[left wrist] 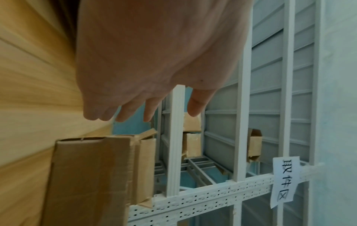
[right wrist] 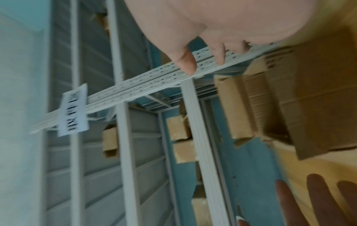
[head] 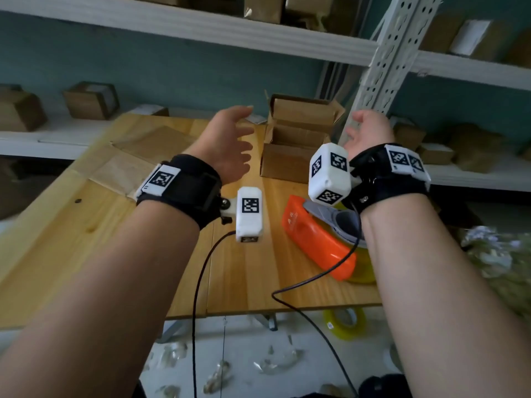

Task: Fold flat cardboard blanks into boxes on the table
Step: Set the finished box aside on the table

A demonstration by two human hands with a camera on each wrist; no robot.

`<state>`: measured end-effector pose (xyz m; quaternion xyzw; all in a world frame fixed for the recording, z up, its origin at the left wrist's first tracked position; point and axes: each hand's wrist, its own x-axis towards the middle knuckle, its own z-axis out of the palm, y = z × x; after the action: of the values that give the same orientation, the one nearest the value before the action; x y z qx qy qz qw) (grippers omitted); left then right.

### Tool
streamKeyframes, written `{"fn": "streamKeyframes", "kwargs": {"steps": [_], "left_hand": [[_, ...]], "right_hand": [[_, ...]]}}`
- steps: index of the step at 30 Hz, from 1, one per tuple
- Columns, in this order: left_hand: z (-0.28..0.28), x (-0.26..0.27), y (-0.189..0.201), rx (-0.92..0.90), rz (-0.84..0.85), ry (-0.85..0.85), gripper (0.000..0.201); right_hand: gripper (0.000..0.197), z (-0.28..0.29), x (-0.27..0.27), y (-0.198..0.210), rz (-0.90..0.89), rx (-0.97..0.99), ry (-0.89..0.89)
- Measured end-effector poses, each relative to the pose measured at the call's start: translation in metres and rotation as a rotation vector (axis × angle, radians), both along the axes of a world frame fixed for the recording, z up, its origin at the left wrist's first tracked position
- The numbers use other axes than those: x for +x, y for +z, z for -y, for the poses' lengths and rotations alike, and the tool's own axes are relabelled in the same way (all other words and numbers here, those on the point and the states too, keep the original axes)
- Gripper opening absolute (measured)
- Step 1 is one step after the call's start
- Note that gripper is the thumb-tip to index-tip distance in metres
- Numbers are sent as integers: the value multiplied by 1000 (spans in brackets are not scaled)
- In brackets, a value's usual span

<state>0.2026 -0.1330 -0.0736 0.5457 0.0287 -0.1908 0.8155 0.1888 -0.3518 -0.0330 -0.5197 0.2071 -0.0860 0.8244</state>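
Observation:
A brown cardboard box [head: 290, 145] stands at the far edge of the wooden table [head: 86, 231], its top flaps open; it also shows as a box [left wrist: 92, 175] in the left wrist view and a box [right wrist: 301, 99] in the right wrist view. My left hand [head: 230, 145] hovers just left of it, fingers straight and spread, holding nothing. My right hand [head: 367, 133] hovers just right of it, palm inward, fingers relaxed and empty. Flat cardboard blanks [head: 143, 156] lie on the table's left part.
An orange tape dispenser [head: 319, 239] lies on the table under my right wrist. A white perforated shelf post [head: 382, 64] rises behind the box. Shelves [head: 201, 27] carry several cardboard boxes. A yellow tape roll [head: 344, 323] and scraps lie on the floor.

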Motion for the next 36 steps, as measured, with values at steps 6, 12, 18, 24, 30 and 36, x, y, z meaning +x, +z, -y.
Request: {"fn": "streamKeyframes", "kwargs": {"steps": [6,12,18,24,30,36], "left_hand": [[-42,-41,11,-134,43,102,60],[-68,-104,-26,-133,-37,133,50],[-97,-136,-29,-46,29,243,47],[-109,-168,-34,-19,42,346,37],[-100,-168,-33,55,49,350,38],[-94,-162,-40,233,107,391,31]], "right_hand": [[61,-48,-48,19,187,103,122],[42,-97,-101,-16,327,430,250],[43,-114,-131,-40,238,273,297],[34,-129,-153,-52,101,-359,309],[27,-132,-155,-61,129,-592,275],[36,-121,-154,-65,177,-952,302]]}}
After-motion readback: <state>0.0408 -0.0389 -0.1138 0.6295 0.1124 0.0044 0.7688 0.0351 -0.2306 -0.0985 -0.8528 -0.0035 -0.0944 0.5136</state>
